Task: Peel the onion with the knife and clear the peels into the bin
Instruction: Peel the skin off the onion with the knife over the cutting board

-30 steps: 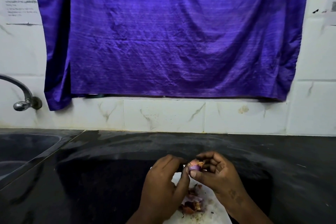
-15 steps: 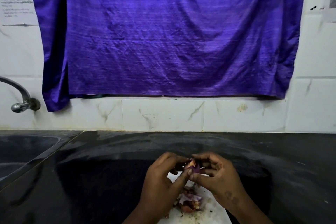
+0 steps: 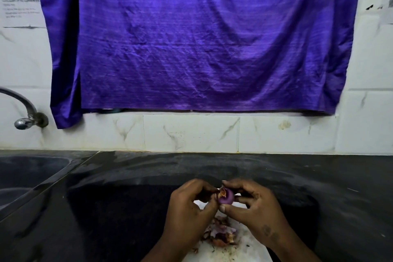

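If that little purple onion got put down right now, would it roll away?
Probably. The onion looks small and round, so it would likely roll on the flat white board. Its peeled purple skin looks smooth, so maybe slippery too. It seems light: the right hand holds it with just fingertips.

A glossy black stone countertop (image 3: 212, 168) is spread on all sides of the left hand (image 3: 187, 208) and the right hand (image 3: 255, 208). Directly beneath them a flat white chopping board (image 3: 240, 251) is laid on it, and a small heap of reddish-purple papery onion peels (image 3: 221, 232) is piled on the board between the wrists. Far to the left of the left hand, a dark sink basin (image 3: 32, 172) is set into the surface.
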Demonstrator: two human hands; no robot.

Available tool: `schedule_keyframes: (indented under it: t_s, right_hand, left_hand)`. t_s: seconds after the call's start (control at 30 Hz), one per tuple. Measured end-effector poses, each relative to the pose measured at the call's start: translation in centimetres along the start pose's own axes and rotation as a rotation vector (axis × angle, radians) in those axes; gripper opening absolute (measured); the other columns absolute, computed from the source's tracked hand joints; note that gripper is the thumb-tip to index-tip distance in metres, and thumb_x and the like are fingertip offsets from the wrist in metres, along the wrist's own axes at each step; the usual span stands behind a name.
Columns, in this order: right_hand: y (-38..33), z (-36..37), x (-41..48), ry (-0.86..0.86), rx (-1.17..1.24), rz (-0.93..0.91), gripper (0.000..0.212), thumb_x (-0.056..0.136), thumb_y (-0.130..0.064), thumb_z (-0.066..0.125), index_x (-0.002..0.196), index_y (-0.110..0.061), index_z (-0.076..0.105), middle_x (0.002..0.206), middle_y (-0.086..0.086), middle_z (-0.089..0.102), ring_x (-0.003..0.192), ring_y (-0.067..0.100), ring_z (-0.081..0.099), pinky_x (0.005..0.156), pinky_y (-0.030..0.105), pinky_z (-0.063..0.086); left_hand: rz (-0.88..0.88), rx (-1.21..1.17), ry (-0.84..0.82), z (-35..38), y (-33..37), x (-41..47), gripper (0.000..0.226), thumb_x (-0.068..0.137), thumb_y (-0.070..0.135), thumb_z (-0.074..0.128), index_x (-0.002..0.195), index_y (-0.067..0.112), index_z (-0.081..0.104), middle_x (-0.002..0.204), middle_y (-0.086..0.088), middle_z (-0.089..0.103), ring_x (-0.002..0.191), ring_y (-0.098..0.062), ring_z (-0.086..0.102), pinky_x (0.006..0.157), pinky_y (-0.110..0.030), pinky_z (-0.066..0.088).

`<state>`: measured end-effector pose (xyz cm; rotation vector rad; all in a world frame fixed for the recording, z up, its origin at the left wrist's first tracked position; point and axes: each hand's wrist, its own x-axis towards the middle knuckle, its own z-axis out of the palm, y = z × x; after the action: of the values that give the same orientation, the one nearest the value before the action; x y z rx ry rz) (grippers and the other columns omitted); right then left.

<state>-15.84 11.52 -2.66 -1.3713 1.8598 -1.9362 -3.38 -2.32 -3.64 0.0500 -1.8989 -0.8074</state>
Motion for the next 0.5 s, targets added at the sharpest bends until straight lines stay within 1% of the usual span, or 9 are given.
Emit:
schedule_keyframes:
  t_s: [0.07,0.13,0.2,0.3,0.37,0.5]
  right_hand:
    - [-0.09,0.02,-0.01,-0.012,-0.009,-0.008,0.050,0.061,-0.002,0.094,0.102,-0.025,0.080,0.105,-0.008,0.077,0.098,0.015,0.076,0.085,0.032,0.062]
    - [-0.11,0.05,0.02,-0.014,-0.002,-0.009,0.050,0.062,-0.001,0.093,0.103,-0.025,0.080,0.106,-0.009,0.077,0.098,0.015,0.075,0.086,0.033,0.062]
    - [-0.07,0.08,0.05,-0.006,0.004,-0.023,0.051,0.062,0.000,0.093,0.101,-0.029,0.080,0.106,-0.009,0.077,0.099,0.015,0.075,0.086,0.034,0.062]
    - [-0.05,0.18,0.11,-0.001,0.001,-0.051,0.052,0.062,0.001,0.092,0.098,-0.035,0.081,0.107,-0.009,0.076,0.100,0.016,0.075,0.086,0.034,0.061]
    - [0.02,0.22,0.11,-0.007,-0.003,-0.063,0.053,0.062,0.000,0.092,0.099,-0.036,0.080,0.108,-0.009,0.076,0.101,0.016,0.074,0.087,0.035,0.061]
    - [0.26,0.20,0.14,-0.008,-0.016,-0.077,0.054,0.061,0.000,0.092,0.101,-0.035,0.081,0.109,-0.010,0.075,0.102,0.016,0.074,0.088,0.035,0.061]
  left_hand:
    - [-0.023,-0.016,0.014,-0.02,0.12,0.01,0.004,0.079,0.027,0.073,0.078,0.023,0.073,0.079,0.011,0.073,0.073,-0.015,0.071,0.063,-0.024,0.057]
    - [-0.057,-0.043,0.018,0.04,0.19,0.01,0.003,0.079,0.028,0.072,0.077,0.026,0.073,0.078,0.008,0.074,0.072,-0.016,0.071,0.063,-0.029,0.058]
    - [-0.083,-0.071,0.014,0.12,0.25,-0.01,0.002,0.079,0.027,0.074,0.078,0.026,0.072,0.078,0.006,0.074,0.072,-0.016,0.071,0.064,-0.031,0.058]
    - [-0.099,-0.072,0.000,0.24,0.33,-0.12,0.009,0.078,0.021,0.078,0.077,0.025,0.070,0.076,0.004,0.073,0.070,-0.015,0.070,0.061,-0.028,0.056]
    - [-0.120,-0.072,0.004,0.21,0.33,-0.13,0.009,0.076,0.020,0.077,0.075,0.024,0.069,0.075,0.004,0.073,0.068,-0.013,0.069,0.059,-0.024,0.053]
    - [-0.133,-0.071,0.007,0.12,0.46,-0.10,0.006,0.074,0.026,0.074,0.073,0.024,0.069,0.074,0.004,0.073,0.068,-0.015,0.070,0.060,-0.031,0.057]
